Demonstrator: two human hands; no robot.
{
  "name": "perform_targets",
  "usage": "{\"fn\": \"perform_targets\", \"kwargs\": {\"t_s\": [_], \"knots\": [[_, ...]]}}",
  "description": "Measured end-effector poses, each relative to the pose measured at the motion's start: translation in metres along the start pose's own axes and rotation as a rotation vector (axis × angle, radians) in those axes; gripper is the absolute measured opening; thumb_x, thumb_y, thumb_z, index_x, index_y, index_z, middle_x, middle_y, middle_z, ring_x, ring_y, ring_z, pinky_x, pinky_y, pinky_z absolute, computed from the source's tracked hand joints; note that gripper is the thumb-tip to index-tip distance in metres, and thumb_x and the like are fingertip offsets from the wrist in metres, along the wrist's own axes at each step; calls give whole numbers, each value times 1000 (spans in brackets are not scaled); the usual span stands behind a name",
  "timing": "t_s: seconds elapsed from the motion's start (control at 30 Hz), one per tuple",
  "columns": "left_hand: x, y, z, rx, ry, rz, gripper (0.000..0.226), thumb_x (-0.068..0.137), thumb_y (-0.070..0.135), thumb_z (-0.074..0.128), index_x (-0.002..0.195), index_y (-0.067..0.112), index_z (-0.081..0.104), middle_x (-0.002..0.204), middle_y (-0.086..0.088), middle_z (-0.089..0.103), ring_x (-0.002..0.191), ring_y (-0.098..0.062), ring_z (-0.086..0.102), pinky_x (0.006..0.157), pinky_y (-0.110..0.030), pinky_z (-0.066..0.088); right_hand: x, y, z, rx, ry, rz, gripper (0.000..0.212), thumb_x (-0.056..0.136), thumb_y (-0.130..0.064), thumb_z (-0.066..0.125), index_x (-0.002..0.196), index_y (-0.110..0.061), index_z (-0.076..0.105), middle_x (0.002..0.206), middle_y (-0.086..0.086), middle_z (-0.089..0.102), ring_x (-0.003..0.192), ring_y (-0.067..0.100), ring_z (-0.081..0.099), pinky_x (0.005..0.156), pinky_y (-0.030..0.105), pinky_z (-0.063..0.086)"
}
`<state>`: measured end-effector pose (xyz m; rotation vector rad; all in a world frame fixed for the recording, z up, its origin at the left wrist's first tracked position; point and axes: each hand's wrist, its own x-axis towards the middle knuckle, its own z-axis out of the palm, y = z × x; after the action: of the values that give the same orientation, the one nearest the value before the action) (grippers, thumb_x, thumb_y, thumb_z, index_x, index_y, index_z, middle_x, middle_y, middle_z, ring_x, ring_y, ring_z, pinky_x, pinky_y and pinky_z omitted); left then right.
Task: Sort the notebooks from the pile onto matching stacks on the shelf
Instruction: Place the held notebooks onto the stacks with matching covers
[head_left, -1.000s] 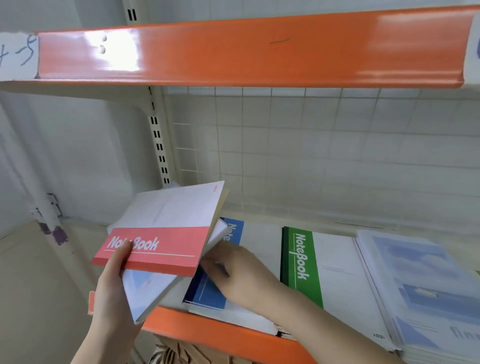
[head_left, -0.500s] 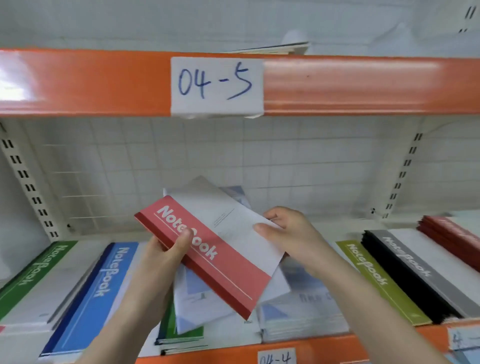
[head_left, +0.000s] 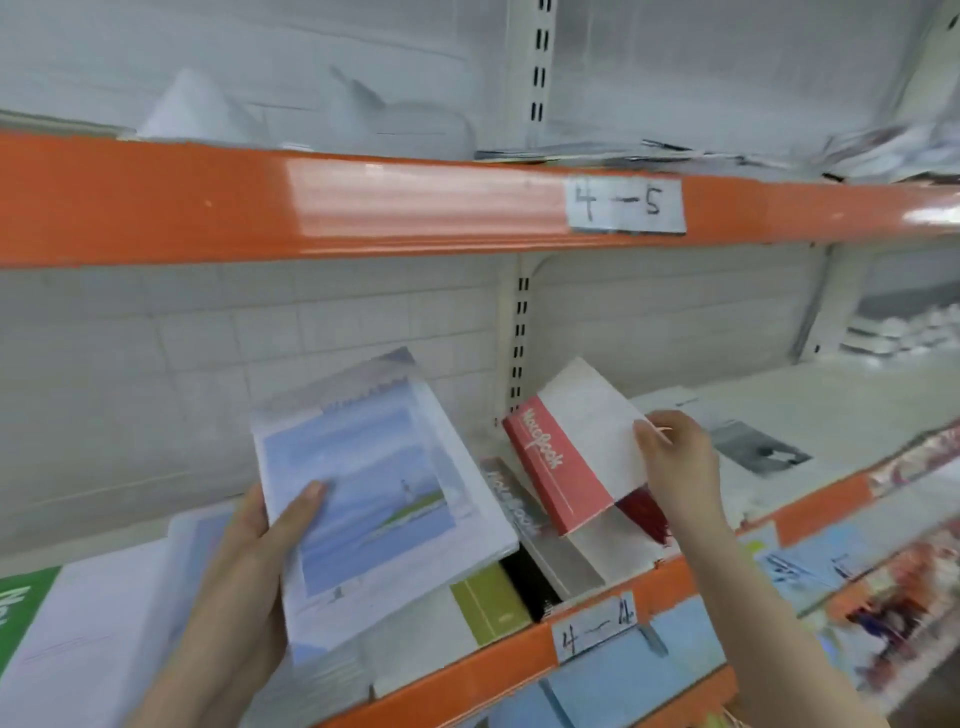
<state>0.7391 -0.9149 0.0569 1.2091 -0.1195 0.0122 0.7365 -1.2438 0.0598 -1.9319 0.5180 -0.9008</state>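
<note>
Placement step: right hand (head_left: 675, 467) pinches red notebook (head_left: 566, 462), tilted over red stack (head_left: 647, 512) at centre right. Left hand (head_left: 260, 540) grips landscape-cover pile (head_left: 379, 499). Next: lay red notebook flat, squared.

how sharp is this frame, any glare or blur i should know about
Head view: glare streaks the upper orange shelf edge; motion blur smears the far-right goods and softens the red notebook in the right hand; wide-angle bending curves the shelves; the landscape notebook in the left hand reads clearest.
</note>
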Motion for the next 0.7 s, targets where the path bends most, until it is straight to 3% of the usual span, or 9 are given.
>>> {"fn": "perform_targets", "kwargs": {"t_s": [0.1, 0.2, 0.3, 0.4, 0.53, 0.57, 0.6, 0.63, 0.7], "knots": [[6, -15, 31, 4, -8, -21, 60, 74, 35, 66, 131, 23, 55, 126, 3, 64, 120, -22, 56, 101, -47, 43, 33, 37, -31, 33, 25, 80, 18, 91, -8, 50, 77, -8, 62, 68, 4, 54, 69, 21, 47, 57, 29, 32], [10, -32, 63, 22, -34, -49, 39, 85, 26, 61, 124, 22, 57, 113, 6, 69, 101, -14, 66, 77, -33, 52, 59, 64, -47, 37, 12, 136, 17, 93, -9, 51, 89, -3, 66, 75, 8, 59, 72, 26, 53, 64, 32, 40], [9, -46, 86, 25, -42, -88, 27, 91, 21, 57, 117, 18, 60, 105, -5, 73, 88, -27, 71, 60, -36, 58, 78, 79, -53, 33, -17, 136, 22, 92, -7, 51, 73, -3, 61, 63, 12, 47, 62, 22, 42, 60, 31, 33], [6, -56, 98, 18, -34, -107, 30, 89, 23, 58, 119, 20, 59, 109, -6, 72, 94, -29, 70, 73, -44, 56, 91, 85, -59, 18, -63, 133, 29, 90, -5, 49, 68, 14, 53, 64, 19, 31, 63, 19, 34, 57, 29, 27], [3, -64, 106, 24, -34, -97, 33, 90, 21, 57, 123, 22, 57, 113, -5, 70, 99, -29, 69, 86, -51, 52, 98, 96, -60, -237, -158, 25, 34, 86, -3, 48, 57, -12, 33, 56, 9, 25, 56, 19, 23, 54, 32, 12], [2, -65, 109, 35, -36, -94, 32, 91, 21, 56, 123, 22, 57, 113, -4, 71, 99, -29, 69, 87, -51, 52, 98, 99, -58, -323, -169, 19, 32, 85, -2, 49, 58, -15, 37, 56, 12, 29, 56, 22, 28, 55, 32, 14], [1, -67, 110, 44, -36, -90, 31, 92, 20, 56, 122, 23, 58, 112, -3, 71, 98, -28, 69, 86, -50, 52, 96, 102, -57, -384, -173, 26, 24, 86, -3, 50, 68, 6, 37, 58, 18, 40, 58, 27, 39, 55, 30, 18], [0, -69, 113, 51, -31, -85, 30, 92, 19, 55, 122, 23, 58, 112, -3, 71, 98, -28, 69, 84, -49, 54, 95, 103, -56, -417, -166, 34, 19, 88, -5, 51, 82, 6, 66, 68, 22, 56, 67, 32, 52, 57, 29, 25], [-1, -71, 117, 59, -23, -73, 31, 92, 18, 55, 122, 23, 58, 112, -2, 71, 98, -27, 69, 79, -47, 57, 90, 105, -55, -477, -158, 20, 19, 90, -8, 51, 97, 3, 65, 87, 21, 67, 85, 36, 61, 60, 31, 37]]}}
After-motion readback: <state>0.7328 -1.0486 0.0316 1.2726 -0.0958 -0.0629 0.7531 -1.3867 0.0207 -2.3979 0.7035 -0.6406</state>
